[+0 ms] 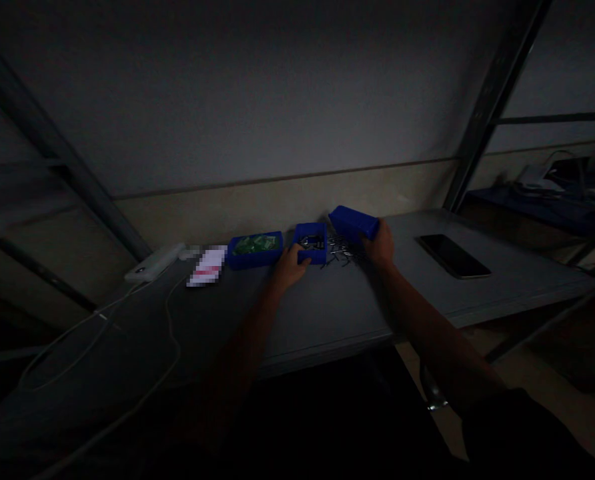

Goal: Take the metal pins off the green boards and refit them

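Behind the middle blue bin, a broad grey wall in dim light. Beneath the middle blue bin, and reaching far to both sides of it, a grey table. Well off to the left and right of that bin, a slanting left post and right post of metal framing. Right of the middle blue bin and tilted over, the tipped blue bin. Just left of the middle blue bin, upright, the left blue bin. Farther left of it, past a pixelated pale item, a white power strip with a cable. Well to its right, flat, a dark-screened phone. Right of the middle blue bin, the right hand, grasping the tipped blue bin by its right end. At the middle blue bin's front left corner, the left hand, fingers clasped on it. Left of the middle blue bin, inside the left blue bin, green packets. Inside the middle blue bin, small metal parts; just right of it, loose on the table, a heap of thin metal pieces.
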Demonstrator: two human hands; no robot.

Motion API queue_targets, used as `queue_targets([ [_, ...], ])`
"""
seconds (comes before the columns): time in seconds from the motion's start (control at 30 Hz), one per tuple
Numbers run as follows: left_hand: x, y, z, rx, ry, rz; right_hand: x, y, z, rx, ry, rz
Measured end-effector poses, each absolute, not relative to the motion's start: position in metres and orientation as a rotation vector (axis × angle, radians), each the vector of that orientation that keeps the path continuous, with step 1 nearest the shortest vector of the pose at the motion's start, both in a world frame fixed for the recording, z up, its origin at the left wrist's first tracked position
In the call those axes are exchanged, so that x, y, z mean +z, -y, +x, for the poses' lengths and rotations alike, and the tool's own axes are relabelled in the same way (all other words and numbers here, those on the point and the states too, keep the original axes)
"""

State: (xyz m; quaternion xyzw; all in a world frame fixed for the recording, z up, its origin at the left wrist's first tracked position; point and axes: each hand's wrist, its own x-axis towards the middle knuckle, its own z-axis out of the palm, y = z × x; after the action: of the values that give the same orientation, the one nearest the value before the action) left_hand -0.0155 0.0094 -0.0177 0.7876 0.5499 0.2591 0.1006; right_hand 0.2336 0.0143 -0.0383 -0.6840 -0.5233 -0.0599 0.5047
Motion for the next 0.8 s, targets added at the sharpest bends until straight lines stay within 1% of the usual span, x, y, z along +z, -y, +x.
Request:
queue_targets([
  [0.2, -0.015, -0.005, -0.014, 0.711, -1.736, 2.327, -0.028, -0.021, 0.239, -0.241, 1.304, -1.709],
  [0.33, -0.006, 0.01, -0.01, 0.635, -1.973, 2.303, -0.012, -0.027, 0.24, -0.41, 1.505, -1.799],
  [0.5, 0.007, 0.025, -0.01, 0.489, -2.144, 2.266, 0.022, -0.032, 0.233, -0.684, 1.795, -1.861],
  [0.63, 0.013, 0.027, -0.015, 0.468, -2.164, 2.231, 0.04, -0.039, 0.216, -0.807, 2.006, -1.792],
  [0.8, 0.012, 0.022, -0.022, 0.505, -2.09, 2.22, 0.044, -0.05, 0.191, -0.812, 2.162, -1.715],
])
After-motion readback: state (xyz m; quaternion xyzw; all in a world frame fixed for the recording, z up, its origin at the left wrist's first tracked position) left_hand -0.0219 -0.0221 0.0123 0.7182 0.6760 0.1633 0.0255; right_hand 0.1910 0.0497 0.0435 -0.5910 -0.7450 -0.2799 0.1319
